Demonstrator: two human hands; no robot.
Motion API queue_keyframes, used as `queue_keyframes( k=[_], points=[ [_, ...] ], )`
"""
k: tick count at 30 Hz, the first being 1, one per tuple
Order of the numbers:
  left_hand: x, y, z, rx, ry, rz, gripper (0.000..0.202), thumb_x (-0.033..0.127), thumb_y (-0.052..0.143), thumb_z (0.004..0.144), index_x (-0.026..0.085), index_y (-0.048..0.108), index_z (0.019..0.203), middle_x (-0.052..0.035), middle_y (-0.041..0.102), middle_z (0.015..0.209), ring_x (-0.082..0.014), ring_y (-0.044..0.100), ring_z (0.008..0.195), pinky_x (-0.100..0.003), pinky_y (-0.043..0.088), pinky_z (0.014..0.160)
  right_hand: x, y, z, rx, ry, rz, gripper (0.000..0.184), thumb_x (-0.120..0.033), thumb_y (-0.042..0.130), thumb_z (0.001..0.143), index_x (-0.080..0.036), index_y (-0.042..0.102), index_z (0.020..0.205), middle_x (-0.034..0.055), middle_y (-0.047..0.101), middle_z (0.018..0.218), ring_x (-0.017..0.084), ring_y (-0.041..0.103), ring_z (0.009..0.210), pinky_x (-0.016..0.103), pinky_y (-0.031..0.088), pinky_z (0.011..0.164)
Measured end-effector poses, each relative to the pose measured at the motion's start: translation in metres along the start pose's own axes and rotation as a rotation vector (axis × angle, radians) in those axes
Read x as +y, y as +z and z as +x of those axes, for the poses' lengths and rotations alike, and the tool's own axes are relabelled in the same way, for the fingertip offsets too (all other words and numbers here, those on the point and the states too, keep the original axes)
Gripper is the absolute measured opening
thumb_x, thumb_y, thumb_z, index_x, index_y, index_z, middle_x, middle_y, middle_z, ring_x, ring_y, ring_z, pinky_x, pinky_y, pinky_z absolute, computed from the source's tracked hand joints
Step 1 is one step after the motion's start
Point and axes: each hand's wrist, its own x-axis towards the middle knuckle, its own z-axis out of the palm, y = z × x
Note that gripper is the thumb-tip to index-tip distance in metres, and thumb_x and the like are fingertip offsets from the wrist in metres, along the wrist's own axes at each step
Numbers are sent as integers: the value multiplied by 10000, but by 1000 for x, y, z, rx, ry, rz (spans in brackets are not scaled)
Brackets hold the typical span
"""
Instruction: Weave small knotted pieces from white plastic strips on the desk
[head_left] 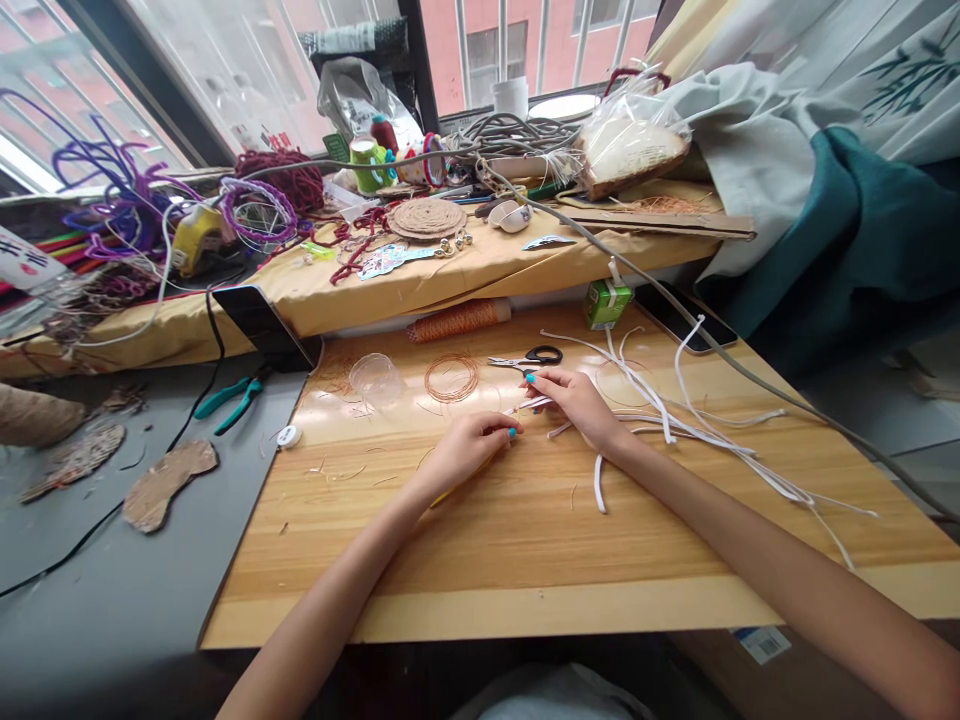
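My right hand (576, 402) is closed in a pinch around a short piece of white cord (532, 402). Just left of it, my left hand (474, 446) has its thumb and fingertips pressed together near the cord's other end. Whether those fingertips grip the cord or a fine thread is too small to make out. Small black-handled scissors (541, 355) lie right behind my right hand. A loose ring of thin copper-coloured thread (452, 399) rests beyond my left hand. More white cords (720, 440) spread over the wooden board, partly under my right forearm.
An orange thread spool (459, 322), clear plastic dish (376, 380) and green box (607, 303) stand along the board's back. Teal pliers (238, 405) lie left. A grey cable (660, 300) crosses to the right. Yarn and craft items crowd the cloth-covered ledge (360, 298).
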Motion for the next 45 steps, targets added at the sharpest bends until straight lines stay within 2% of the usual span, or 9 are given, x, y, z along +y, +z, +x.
queue_keyframes(
  k=[6,10,16,25,29,32,34,38,45],
  points=[
    [2,-3,0,-26,-8,34,253,218,431,727,131,616,876,-35,627,792,-132,545,728,-233,411,718,2,-3,2,25,-67,-18,224,-354,545,687,-148,620,733,10,577,656,102,516,602,214,398,540],
    [4,-5,-2,-54,6,50,245,211,427,727,141,626,851,-25,626,760,-131,544,721,-226,409,710,2,-10,7,90,-137,-38,211,-341,547,690,-145,625,697,13,580,650,100,507,615,223,393,589],
    [4,-6,-2,-64,13,49,240,204,439,723,147,638,844,-27,633,736,-146,548,718,-243,408,716,1,-17,10,102,-179,-139,207,-341,549,687,-150,617,643,4,571,609,95,477,571,223,358,549],
    [12,-9,-6,-43,149,109,244,190,425,753,157,641,860,-38,614,767,-139,533,711,-233,386,673,-10,-16,6,220,-90,44,178,-312,586,642,-140,592,601,4,551,576,62,425,485,202,318,461],
    [18,-12,-8,-48,209,85,234,190,433,757,147,645,847,-32,586,697,-121,517,669,-222,375,655,-15,-15,5,252,-51,124,148,-285,615,600,-141,590,573,6,547,570,64,431,488,201,330,459],
    [19,-15,-9,-96,193,-16,217,211,461,746,135,647,827,-32,577,663,-110,502,639,-218,368,626,-13,-14,5,248,-49,106,163,-295,614,599,-142,581,555,9,544,562,66,428,479,206,330,447],
    [17,-16,-9,-122,119,-141,207,243,494,729,130,644,814,-29,572,658,-93,474,588,-208,352,563,-12,-15,5,232,-68,65,178,-310,604,616,-142,579,560,8,540,559,68,424,474,211,330,444],
    [11,-18,-7,-76,-37,-472,216,297,550,691,128,619,805,2,528,617,-32,351,445,-181,238,422,-16,-18,5,206,-135,100,157,-310,585,644,-157,577,610,-2,520,583,74,433,501,213,343,465],
    [5,-25,-5,-47,-42,-796,187,306,583,649,123,556,674,23,493,541,-22,332,363,-172,229,354,-34,-10,-11,42,-85,301,145,-360,484,706,-217,505,703,5,569,852,66,414,480,220,331,429]
  ],
)
